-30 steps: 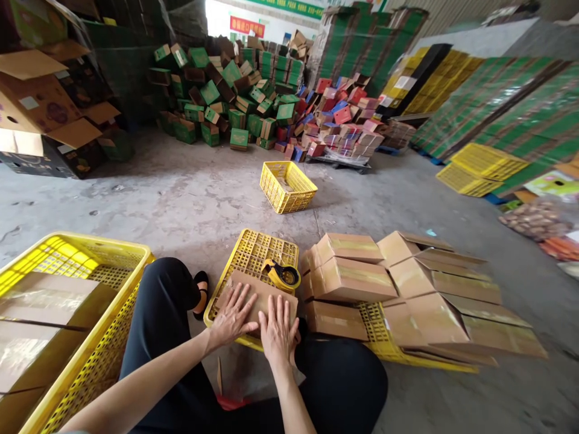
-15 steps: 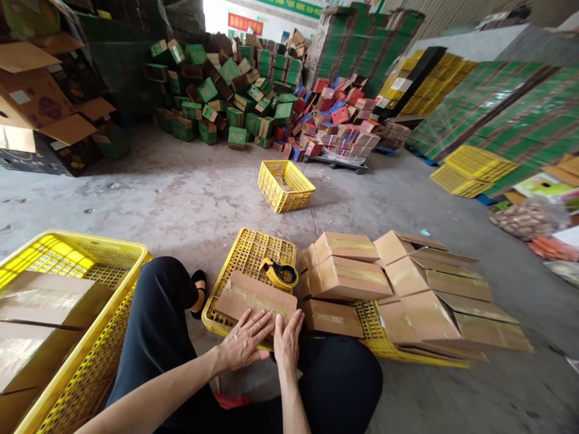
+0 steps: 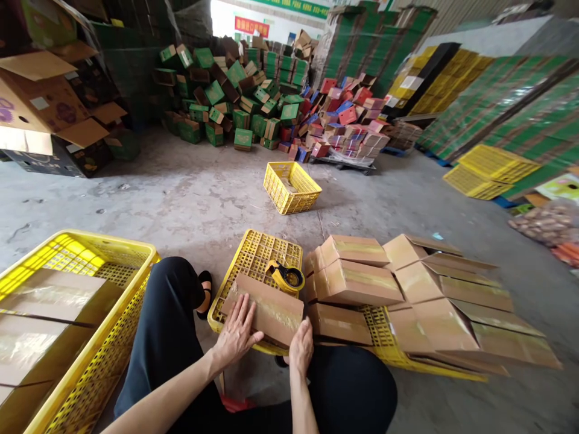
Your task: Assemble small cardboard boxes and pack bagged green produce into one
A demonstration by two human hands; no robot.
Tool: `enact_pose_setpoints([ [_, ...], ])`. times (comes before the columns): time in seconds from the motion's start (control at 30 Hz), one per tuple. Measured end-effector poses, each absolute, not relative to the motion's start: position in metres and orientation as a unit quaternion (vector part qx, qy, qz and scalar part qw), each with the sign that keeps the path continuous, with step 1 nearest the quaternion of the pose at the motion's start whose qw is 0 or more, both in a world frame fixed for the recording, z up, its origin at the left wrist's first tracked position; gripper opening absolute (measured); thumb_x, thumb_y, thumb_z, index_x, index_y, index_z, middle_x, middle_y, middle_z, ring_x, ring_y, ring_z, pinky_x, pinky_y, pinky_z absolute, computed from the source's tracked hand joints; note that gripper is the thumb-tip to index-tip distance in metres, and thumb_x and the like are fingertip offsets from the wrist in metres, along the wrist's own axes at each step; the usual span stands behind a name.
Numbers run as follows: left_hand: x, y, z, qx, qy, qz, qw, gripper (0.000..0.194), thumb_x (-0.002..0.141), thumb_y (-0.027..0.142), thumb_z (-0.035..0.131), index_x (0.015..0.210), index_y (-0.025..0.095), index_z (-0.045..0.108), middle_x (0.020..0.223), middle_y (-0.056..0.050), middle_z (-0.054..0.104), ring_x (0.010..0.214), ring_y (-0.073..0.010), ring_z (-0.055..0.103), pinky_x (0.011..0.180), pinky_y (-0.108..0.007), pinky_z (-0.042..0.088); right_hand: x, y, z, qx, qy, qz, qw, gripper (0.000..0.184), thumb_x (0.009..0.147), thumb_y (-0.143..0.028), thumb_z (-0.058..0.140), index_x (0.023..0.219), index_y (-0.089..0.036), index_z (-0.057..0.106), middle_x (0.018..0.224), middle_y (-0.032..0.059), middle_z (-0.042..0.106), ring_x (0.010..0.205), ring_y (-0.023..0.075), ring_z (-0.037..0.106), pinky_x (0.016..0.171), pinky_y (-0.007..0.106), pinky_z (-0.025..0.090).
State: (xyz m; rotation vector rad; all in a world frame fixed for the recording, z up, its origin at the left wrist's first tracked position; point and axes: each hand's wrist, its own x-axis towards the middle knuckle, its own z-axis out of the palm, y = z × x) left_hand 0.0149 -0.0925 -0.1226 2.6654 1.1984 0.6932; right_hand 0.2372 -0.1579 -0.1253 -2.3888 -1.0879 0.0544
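Note:
A taped cardboard box [image 3: 274, 306] lies on an upturned yellow plastic crate [image 3: 259, 248] in front of my knees. My left hand [image 3: 236, 333] rests flat on the box's near left part, fingers stretched out and thumb spread. At the right end of the box, my right hand [image 3: 300, 348] has its fingers curled round the near corner. Clear tape runs along the top of the box. Just behind it, a yellow and black tape dispenser [image 3: 287, 276] sits on the crate.
Left of my leg stands a yellow crate [image 3: 147, 256] holding taped boxes [image 3: 49, 295]. More cardboard boxes [image 3: 362, 283] are stacked to the right on yellow crates. Ahead on the floor is another yellow crate [image 3: 289, 191], with piles of green cartons [image 3: 244, 137] behind.
My left hand has slid left along the box. My right hand has moved from the box's top to its right end, fingers now curled. The view has shifted slightly left.

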Motion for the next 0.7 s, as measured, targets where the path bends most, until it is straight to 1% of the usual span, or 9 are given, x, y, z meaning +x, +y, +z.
enact_pose_setpoints([
  [0.03,0.014,-0.096,-0.122,0.887,0.395,0.228,0.073,0.081,0.103,0.062,0.045,0.165,0.014,0.025,0.167,-0.024,0.032,0.155,-0.0394,0.032,0.12,-0.054,0.039,0.234,-0.154,-0.12,-0.874,-0.405,0.001,0.267,0.09,0.105,-0.057,-0.001,0.147,-0.001,0.054,0.137,0.029,0.067,0.131,0.0391,0.061,0.107,0.05,0.046],
  [0.1,0.009,-0.101,-0.119,0.882,0.406,0.227,0.076,0.078,0.105,0.058,0.043,0.167,0.014,0.021,0.168,-0.022,0.032,0.156,-0.0379,0.031,0.12,-0.053,0.04,0.221,-0.139,-0.11,-0.836,-0.465,-0.038,0.29,0.076,0.108,-0.056,0.016,0.146,-0.005,0.057,0.15,0.0252,0.058,0.147,0.0382,0.046,0.116,0.055,0.039],
  [0.17,0.001,-0.104,-0.118,0.87,0.427,0.234,0.074,0.081,0.105,0.056,0.044,0.168,0.013,0.014,0.169,-0.023,0.029,0.157,-0.0387,0.029,0.12,-0.055,0.039,0.196,-0.115,-0.101,-0.753,-0.582,-0.055,0.301,0.059,0.11,-0.046,0.029,0.146,-0.01,0.059,0.154,0.0193,0.056,0.153,0.0333,0.039,0.12,0.054,0.037],
  [0.23,-0.008,-0.105,-0.119,0.863,0.438,0.24,0.075,0.087,0.104,0.058,0.046,0.168,0.012,0.009,0.17,-0.024,0.026,0.157,-0.0399,0.027,0.12,-0.056,0.038,0.163,-0.083,-0.094,-0.685,-0.672,-0.037,0.277,0.052,0.11,-0.039,0.034,0.15,-0.013,0.055,0.158,0.0165,0.052,0.155,0.0303,0.036,0.122,0.051,0.037],
  [0.33,-0.018,-0.106,-0.126,0.863,0.437,0.24,0.082,0.091,0.103,0.059,0.048,0.169,0.012,0.005,0.169,-0.024,0.028,0.156,-0.0404,0.03,0.119,-0.056,0.04,0.112,-0.032,-0.093,-0.664,-0.711,0.001,0.233,0.05,0.11,-0.035,0.036,0.151,-0.013,0.054,0.161,0.0149,0.048,0.155,0.0304,0.036,0.125,0.052,0.032],
  [0.43,-0.024,-0.108,-0.133,0.865,0.435,0.243,0.061,0.082,0.106,0.047,0.043,0.169,0.013,0.004,0.165,-0.025,0.037,0.151,-0.0412,0.039,0.116,-0.058,0.042,0.079,0.005,-0.097,-0.679,-0.703,0.027,0.21,0.05,0.108,-0.038,0.041,0.145,-0.01,0.06,0.157,0.0186,0.053,0.152,0.0333,0.04,0.125,0.056,0.029],
  [0.5,-0.026,-0.109,-0.134,0.869,0.431,0.24,0.042,0.078,0.107,0.04,0.041,0.169,0.012,0.004,0.163,-0.025,0.04,0.15,-0.0414,0.042,0.115,-0.058,0.043,0.074,0.015,-0.101,-0.689,-0.693,0.03,0.209,0.047,0.108,-0.037,0.041,0.14,-0.011,0.064,0.153,0.0183,0.057,0.15,0.0326,0.043,0.125,0.056,0.027],
  [0.57,-0.026,-0.109,-0.131,0.871,0.432,0.232,0.034,0.08,0.106,0.043,0.043,0.169,0.01,0.006,0.165,-0.026,0.037,0.15,-0.0417,0.04,0.115,-0.056,0.044,0.081,0.015,-0.105,-0.696,-0.686,0.028,0.21,0.045,0.108,-0.034,0.041,0.141,-0.014,0.064,0.155,0.016,0.056,0.151,0.0305,0.042,0.125,0.054,0.027],
  [0.7,-0.025,-0.109,-0.121,0.868,0.438,0.232,0.026,0.088,0.103,0.054,0.048,0.168,0.009,0.008,0.167,-0.026,0.032,0.153,-0.0416,0.036,0.118,-0.055,0.042,0.117,-0.009,-0.104,-0.715,-0.668,-0.012,0.205,0.052,0.108,-0.041,0.042,0.152,-0.017,0.053,0.162,0.015,0.046,0.153,0.0307,0.039,0.125,0.053,0.026],
])
